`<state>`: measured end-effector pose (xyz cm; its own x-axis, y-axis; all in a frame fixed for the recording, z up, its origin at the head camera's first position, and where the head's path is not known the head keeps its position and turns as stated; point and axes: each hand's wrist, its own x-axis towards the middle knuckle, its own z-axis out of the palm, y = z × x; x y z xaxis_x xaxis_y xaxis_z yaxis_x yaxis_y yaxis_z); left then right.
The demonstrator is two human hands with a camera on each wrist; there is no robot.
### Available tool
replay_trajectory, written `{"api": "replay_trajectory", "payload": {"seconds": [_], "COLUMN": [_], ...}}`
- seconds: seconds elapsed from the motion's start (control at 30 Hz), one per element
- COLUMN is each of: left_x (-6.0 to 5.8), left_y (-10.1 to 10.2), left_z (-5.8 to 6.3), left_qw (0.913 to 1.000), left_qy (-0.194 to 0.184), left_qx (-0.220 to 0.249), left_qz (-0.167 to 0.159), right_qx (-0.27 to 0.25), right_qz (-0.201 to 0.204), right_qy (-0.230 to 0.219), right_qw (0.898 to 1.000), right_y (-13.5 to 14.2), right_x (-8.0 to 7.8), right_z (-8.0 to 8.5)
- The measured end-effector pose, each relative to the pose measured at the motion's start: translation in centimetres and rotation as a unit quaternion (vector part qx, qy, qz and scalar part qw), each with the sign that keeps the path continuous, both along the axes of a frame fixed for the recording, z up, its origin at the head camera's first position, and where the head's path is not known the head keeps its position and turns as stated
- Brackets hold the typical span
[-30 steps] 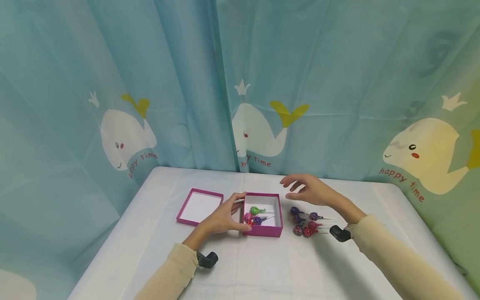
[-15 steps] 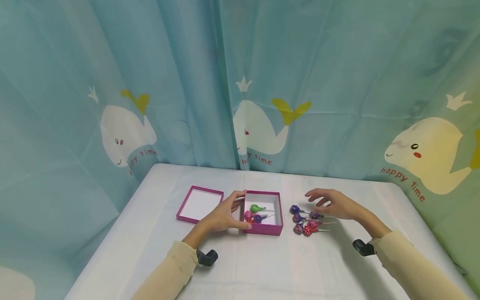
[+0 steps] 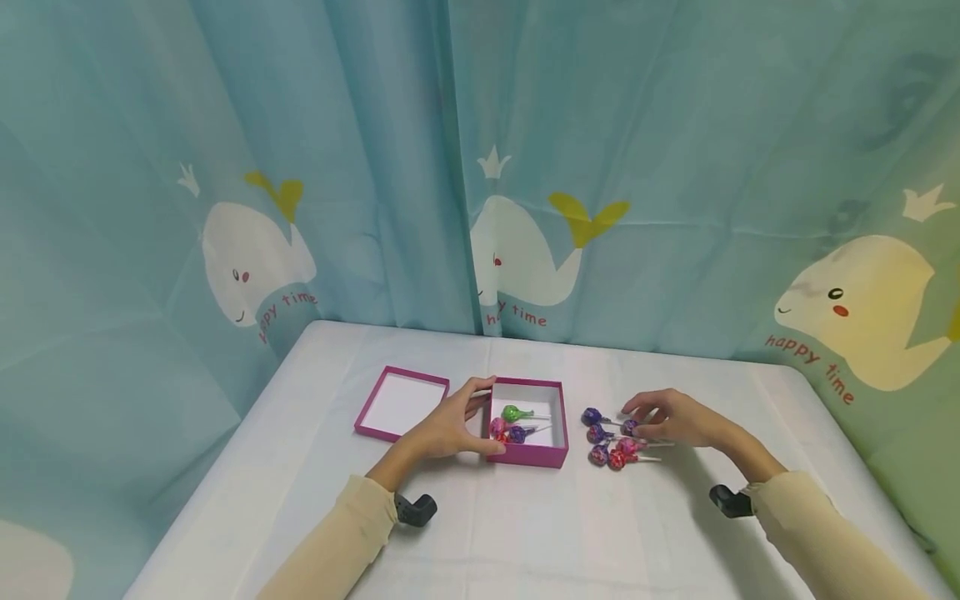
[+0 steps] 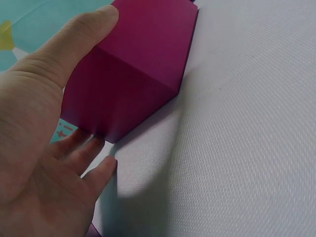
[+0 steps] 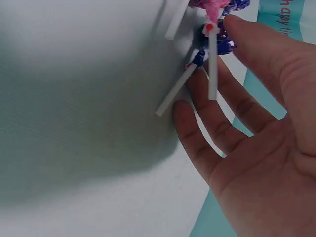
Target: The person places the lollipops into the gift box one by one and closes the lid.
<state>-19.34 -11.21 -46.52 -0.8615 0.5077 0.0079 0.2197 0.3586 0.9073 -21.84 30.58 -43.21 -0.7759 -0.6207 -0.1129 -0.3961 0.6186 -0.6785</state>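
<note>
My left hand (image 3: 448,427) holds the left side of an open magenta box (image 3: 531,455), thumb on its front wall and the other fingers along its left side. Inside lie several wrapped lollipops, among them a green lollipop (image 3: 512,412) and a purple lollipop (image 3: 517,434). My right hand (image 3: 678,419) is lowered over the loose lollipops to the right of the box. Its thumb and fingers lie loosely either side of a purple lollipop (image 3: 629,427). In the right wrist view a gap shows between thumb and fingers around that lollipop's wrapper (image 5: 226,47); firm contact is unclear.
The magenta-edged lid (image 3: 401,404) lies inside-up left of the box. Several more lollipops, such as a red lollipop (image 3: 617,459), lie beside my right hand on the white-covered table (image 3: 525,533). A blue curtain (image 3: 375,167) hangs behind the table.
My right hand has moved right, away from above the box's right side, and come down to the purple lollipop. My left hand stays on the box.
</note>
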Motion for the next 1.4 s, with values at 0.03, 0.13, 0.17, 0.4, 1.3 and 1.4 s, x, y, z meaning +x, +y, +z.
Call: {"api": "replay_trajectory", "payload": {"seconds": [0.03,0.13,0.17,0.4,1.3,1.4], "left_x": [0.0,-0.1,-0.1,-0.1,0.0,0.0], "left_y": [0.0,0.0,0.0,0.0,-0.1,0.0], "left_z": [0.0,0.0,0.0,-0.1,-0.2,-0.2], "left_qw": [1.0000,1.0000,1.0000,1.0000,1.0000,1.0000], "left_qy": [0.000,0.000,0.000,-0.003,0.002,0.005], "left_qx": [0.000,0.001,0.001,0.001,0.004,0.005], "left_qz": [0.000,0.002,0.002,0.003,-0.001,-0.005], "right_qx": [0.002,0.011,0.014,0.021,0.011,0.001], "right_qz": [-0.004,-0.018,-0.023,-0.032,-0.026,-0.031], "right_qy": [0.000,0.002,0.002,-0.001,0.067,0.065], "right_qw": [1.000,1.000,1.000,0.999,0.997,0.997], "right_y": [0.0,0.0,0.1,0.1,-2.9,-4.0], "right_x": [0.0,0.0,-0.1,-0.1,-1.4,-1.5], "right_z": [-0.1,-0.3,-0.4,-0.8,5.3,6.1]}}
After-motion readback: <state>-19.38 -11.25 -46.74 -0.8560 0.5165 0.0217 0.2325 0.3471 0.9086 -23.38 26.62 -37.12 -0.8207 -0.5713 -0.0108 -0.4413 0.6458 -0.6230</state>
